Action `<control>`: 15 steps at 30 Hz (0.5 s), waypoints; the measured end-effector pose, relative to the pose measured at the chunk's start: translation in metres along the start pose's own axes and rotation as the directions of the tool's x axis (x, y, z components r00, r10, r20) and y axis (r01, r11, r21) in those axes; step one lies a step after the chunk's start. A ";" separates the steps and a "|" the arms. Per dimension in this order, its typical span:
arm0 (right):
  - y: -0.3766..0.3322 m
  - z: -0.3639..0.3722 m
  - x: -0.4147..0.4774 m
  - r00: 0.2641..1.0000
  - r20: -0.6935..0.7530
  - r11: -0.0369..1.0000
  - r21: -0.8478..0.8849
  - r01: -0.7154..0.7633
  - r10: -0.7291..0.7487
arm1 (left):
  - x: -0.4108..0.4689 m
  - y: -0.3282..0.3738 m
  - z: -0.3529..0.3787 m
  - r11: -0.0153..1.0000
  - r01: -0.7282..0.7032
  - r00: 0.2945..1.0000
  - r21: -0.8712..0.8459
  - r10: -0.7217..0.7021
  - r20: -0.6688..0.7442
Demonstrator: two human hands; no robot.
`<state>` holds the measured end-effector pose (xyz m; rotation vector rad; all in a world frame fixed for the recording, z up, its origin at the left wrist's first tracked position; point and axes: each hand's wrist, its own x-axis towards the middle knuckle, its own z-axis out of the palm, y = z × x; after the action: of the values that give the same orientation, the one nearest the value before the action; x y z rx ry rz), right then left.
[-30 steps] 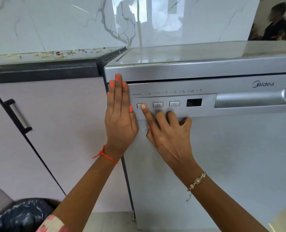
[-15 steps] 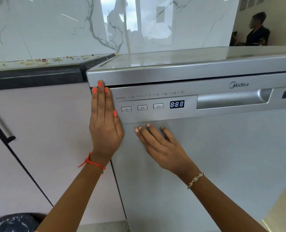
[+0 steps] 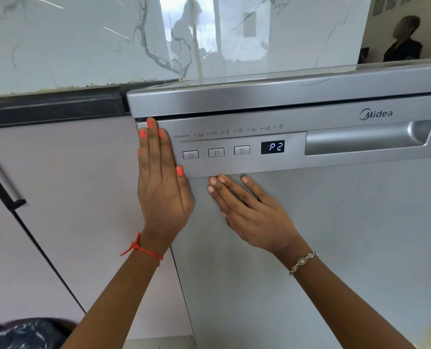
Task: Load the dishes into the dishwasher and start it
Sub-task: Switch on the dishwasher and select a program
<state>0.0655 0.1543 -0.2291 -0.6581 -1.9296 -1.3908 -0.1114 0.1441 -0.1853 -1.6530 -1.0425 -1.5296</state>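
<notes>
A: What's behind it all?

B: A glossy white marble-veined wall (image 3: 83, 41) runs along the back above a dark countertop edge (image 3: 50, 107). Left of centre is a pale pinkish cabinet door (image 3: 65, 197) with a black-and-silver bar handle (image 3: 2, 182). At the far upper right, a person in dark clothing (image 3: 403, 44) stands in the room beyond.

A: And the machine?

B: The silver stainless-steel Midea dishwasher (image 3: 335, 235) fills the right half, door shut. Its control strip carries a power button (image 3: 190, 155), a P button (image 3: 216, 152) and a clock button (image 3: 241, 150) in a row. Just right of them, the small dark display (image 3: 272, 147) reads P2. The recessed silver door handle (image 3: 368, 139) lies further right.

A: Where are the hands?

B: The left hand (image 3: 162, 192), nails painted orange and a red string bracelet (image 3: 140, 249) at the wrist, lies flat against the door's left edge. Its fingers are straight and together, tips near the top of the control strip, thumb just beside the power button. It grips nothing.

A: The right?

B: The right hand (image 3: 249, 210), with a beaded metal bracelet (image 3: 303, 261), rests flat on the door panel. Its fingers are slightly spread, fingertips (image 3: 220, 179) at the lower edge of the control strip below the P button, touching no button and holding nothing.
</notes>
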 end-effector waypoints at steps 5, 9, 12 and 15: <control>-0.001 0.001 0.000 1.000 -0.019 1.000 -0.003 0.001 -0.001 | 0.000 0.002 0.000 0.999 0.023 1.000 -0.028 -0.023 0.000; -0.001 0.001 -0.001 1.000 -0.018 1.000 -0.001 0.006 -0.006 | -0.001 0.001 0.001 0.998 0.041 0.999 -0.040 -0.041 0.006; -0.001 0.001 -0.001 1.000 -0.016 1.000 -0.004 0.012 -0.012 | -0.002 0.001 0.001 0.999 0.039 0.999 -0.023 -0.039 0.003; 0.000 0.001 -0.001 1.000 -0.012 1.000 0.002 0.015 -0.015 | -0.002 0.001 0.003 0.999 0.035 0.999 -0.008 -0.035 0.002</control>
<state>0.0657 0.1556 -0.2301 -0.6337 -1.9302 -1.3984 -0.1091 0.1458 -0.1871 -1.6496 -1.0730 -1.5566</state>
